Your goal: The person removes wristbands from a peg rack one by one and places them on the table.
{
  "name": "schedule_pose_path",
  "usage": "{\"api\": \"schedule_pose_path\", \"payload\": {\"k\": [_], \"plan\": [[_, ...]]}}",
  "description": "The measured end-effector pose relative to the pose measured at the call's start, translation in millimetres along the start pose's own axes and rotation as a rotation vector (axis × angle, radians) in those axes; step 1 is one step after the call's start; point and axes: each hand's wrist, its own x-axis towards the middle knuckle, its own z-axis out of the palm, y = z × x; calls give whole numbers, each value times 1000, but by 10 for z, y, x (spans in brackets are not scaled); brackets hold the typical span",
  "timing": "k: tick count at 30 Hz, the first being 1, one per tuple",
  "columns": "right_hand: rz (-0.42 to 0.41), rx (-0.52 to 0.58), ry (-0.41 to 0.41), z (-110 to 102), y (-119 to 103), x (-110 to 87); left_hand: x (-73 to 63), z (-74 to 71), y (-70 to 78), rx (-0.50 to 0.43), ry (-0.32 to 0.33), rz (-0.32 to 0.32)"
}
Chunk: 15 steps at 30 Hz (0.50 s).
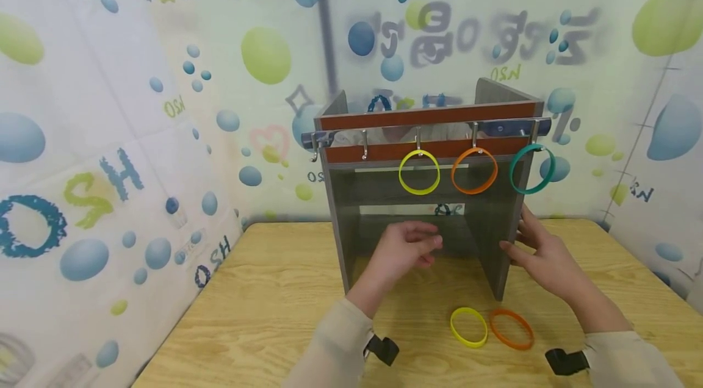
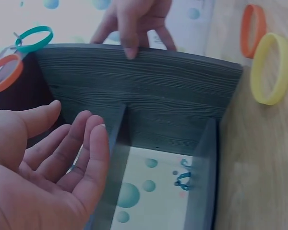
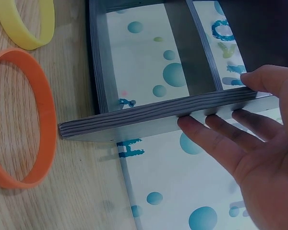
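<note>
A grey wooden shelf unit [image 1: 343,223] stands upright, with a metal hook rail [image 1: 379,135] across its upper front. From the hooks hang a yellow ring [image 1: 403,183], an orange ring [image 1: 454,183] and a teal ring [image 1: 514,177]. My right hand [image 1: 546,257] holds the right side panel [image 3: 149,110], thumb on one side and fingers against its outer face. My left hand [image 1: 403,247] is in front of the shelf opening, below the hanging rings. In the left wrist view its loosely bent fingers [image 2: 98,153] hold nothing.
A second yellow ring [image 1: 453,332] and a second orange ring [image 1: 513,344] lie side by side on the wooden table [image 1: 247,308], in front of the shelf. Two hooks at the left of the rail carry no rings. A patterned curtain [image 1: 263,107] hangs behind and beside the table.
</note>
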Motion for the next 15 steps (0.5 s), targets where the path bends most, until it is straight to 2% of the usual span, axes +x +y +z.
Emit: {"api": "schedule_pose_path", "payload": {"k": [6, 11, 15], "plan": [[-2, -14, 11, 10, 17, -9, -36, -49, 125, -71, 31, 77], [-3, -21, 12, 17, 37, 14, -30, -51, 243, -150, 50, 95], [-4, -18, 16, 5, 31, 21, -5, -34, 321, -198, 82, 141]]}}
